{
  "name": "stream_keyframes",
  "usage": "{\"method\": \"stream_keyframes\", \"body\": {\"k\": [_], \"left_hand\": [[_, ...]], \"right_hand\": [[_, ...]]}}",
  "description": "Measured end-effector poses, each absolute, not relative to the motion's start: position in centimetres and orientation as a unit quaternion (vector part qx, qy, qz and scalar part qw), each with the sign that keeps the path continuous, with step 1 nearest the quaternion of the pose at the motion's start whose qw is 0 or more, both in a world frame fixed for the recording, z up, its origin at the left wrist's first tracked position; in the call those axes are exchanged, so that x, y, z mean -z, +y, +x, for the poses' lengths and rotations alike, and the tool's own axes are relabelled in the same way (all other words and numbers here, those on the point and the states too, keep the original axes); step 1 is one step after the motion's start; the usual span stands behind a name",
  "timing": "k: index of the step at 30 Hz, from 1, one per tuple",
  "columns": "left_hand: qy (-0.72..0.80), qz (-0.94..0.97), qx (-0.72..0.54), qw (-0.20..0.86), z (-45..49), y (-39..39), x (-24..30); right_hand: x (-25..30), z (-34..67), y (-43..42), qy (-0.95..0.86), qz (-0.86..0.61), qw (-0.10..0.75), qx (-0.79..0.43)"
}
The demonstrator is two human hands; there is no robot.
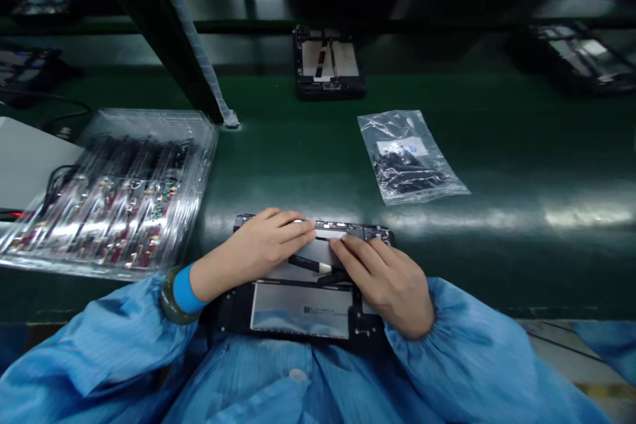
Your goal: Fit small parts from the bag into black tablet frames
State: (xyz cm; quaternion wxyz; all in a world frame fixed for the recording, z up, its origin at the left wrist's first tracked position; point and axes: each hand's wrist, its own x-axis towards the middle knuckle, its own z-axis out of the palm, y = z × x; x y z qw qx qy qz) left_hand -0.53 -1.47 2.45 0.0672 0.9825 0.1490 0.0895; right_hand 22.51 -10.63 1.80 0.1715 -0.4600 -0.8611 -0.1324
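Note:
An opened black device chassis with a silver panel lies at the near edge of the green belt, right in front of me. My left hand rests on its upper left part, fingers stretched flat and pressing near the top edge. My right hand lies on the upper right part, fingertips pressed down beside a dark flat cable with a white tip. Neither hand holds a loose object. Both arms wear blue smock sleeves; a dark bangle sits on my left wrist.
A clear plastic tray of small circuit parts lies at the left. A clear bag of small black parts lies on the belt at the right. Another opened device sits farther back. A dark slanted post rises at the left.

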Motion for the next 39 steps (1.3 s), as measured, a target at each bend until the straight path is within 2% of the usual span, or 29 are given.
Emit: {"method": "stream_keyframes", "body": {"k": [14,18,21,23,26,28,31,34,39], "left_hand": [[0.148,0.982,-0.106,0.058,-0.5,-1.5,-2.3],[0.152,0.982,-0.097,0.061,-0.6,-1.6,-2.0],[0.156,0.977,-0.106,0.097,-0.8,-1.3,-2.0],[0.156,0.967,-0.13,0.153,-0.9,-1.0,-2.1],[0.202,0.942,-0.135,0.23,-0.7,-0.7,-2.4],[0.27,0.93,-0.094,0.23,-0.3,-0.6,-2.5],[0.323,0.929,-0.023,0.182,0.4,-0.5,-2.5],[0.351,0.921,-0.003,0.17,0.6,-0.5,-2.8],[0.416,0.871,-0.043,0.258,0.5,-0.3,-4.3]], "right_hand": [[-2.1,21.9,-10.4,-0.856,-0.47,0.159,0.142],[-2.9,22.0,-10.7,-0.86,-0.48,0.111,0.131],[-3.0,23.0,-11.6,-0.85,-0.5,0.101,0.133],[-2.6,24.0,-12.5,-0.825,-0.533,0.147,0.115],[-1.6,25.3,-14.2,-0.742,-0.619,0.249,0.058],[-0.8,25.8,-15.2,-0.674,-0.685,0.276,-0.012],[-0.1,26.1,-16.2,-0.573,-0.761,0.251,-0.171],[-0.1,26.5,-16.4,-0.483,-0.784,0.235,-0.31],[-0.4,26.8,-15.9,-0.433,-0.775,0.263,-0.378]]}}
